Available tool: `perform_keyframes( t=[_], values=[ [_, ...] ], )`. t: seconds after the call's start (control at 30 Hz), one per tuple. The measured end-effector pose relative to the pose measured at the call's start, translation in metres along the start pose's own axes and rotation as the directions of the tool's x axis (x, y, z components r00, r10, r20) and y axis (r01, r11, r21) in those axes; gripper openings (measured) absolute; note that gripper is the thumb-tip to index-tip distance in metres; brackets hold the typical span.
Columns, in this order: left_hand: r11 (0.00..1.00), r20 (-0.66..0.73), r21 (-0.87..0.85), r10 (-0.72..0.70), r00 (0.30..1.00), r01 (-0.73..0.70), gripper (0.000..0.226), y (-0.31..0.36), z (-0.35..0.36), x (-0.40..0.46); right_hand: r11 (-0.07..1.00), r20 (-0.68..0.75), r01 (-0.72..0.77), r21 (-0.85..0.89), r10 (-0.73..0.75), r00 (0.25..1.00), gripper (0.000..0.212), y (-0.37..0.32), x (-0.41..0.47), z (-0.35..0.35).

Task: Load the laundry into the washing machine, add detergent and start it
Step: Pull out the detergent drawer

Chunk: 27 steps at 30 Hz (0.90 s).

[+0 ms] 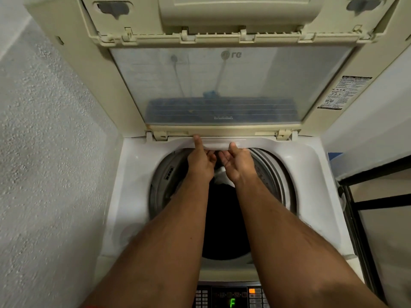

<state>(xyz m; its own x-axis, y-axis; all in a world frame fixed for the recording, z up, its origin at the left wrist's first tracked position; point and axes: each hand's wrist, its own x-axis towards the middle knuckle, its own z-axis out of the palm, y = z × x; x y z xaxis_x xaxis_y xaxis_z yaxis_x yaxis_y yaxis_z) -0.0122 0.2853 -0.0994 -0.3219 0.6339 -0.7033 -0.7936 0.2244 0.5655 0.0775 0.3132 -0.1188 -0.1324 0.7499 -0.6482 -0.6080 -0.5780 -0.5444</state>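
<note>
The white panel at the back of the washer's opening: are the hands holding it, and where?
Yes. The left hand and right hand both grip the white panel along its front edge, thumbs on top, fingers beneath.

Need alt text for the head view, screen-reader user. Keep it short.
Two bare hands reach to the back rim of an open white top-loading washing machine, the left hand and right hand each with a thumb on a white plastic panel below the raised translucent lid. Dark and white laundry lies in the drum; the control panel shows a green F.
</note>
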Motion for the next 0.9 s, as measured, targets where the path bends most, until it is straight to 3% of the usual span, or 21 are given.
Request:
perform_keyframes(
  t=[0.17,0.3,0.37,0.43,0.57,0.9],
  values=[
    [0.995,-0.082,0.103,0.025,0.996,-0.016,0.045,-0.005,0.004,0.000,0.999,0.052,0.034,0.026,-0.036,0.998,0.033,0.006,-0.009,-0.007],
    [0.990,-0.039,0.142,0.003,0.999,0.003,0.044,0.001,-0.004,-0.005,0.998,0.112,0.006,-0.057,0.001,0.994,0.022,-0.001,-0.022,-0.013],
    [0.982,-0.016,0.186,-0.028,0.999,0.031,0.043,0.006,-0.009,-0.006,0.989,0.096,-0.034,-0.145,0.048,0.994,0.020,-0.009,-0.027,-0.013],
    [0.973,0.000,0.227,-0.049,0.999,0.048,0.044,0.006,-0.015,-0.010,0.971,0.071,-0.052,-0.234,0.070,0.995,0.036,-0.012,-0.032,-0.015],
    [0.966,-0.002,0.257,-0.043,0.999,0.042,0.043,0.002,-0.024,-0.022,0.920,-0.055,-0.016,-0.391,-0.005,0.998,0.047,-0.007,-0.037,-0.020],
    [0.953,0.021,0.301,-0.052,0.998,0.043,0.040,0.000,-0.038,-0.034,0.918,-0.110,-0.055,-0.393,0.012,0.994,0.039,-0.001,-0.048,-0.026]
  ],
)
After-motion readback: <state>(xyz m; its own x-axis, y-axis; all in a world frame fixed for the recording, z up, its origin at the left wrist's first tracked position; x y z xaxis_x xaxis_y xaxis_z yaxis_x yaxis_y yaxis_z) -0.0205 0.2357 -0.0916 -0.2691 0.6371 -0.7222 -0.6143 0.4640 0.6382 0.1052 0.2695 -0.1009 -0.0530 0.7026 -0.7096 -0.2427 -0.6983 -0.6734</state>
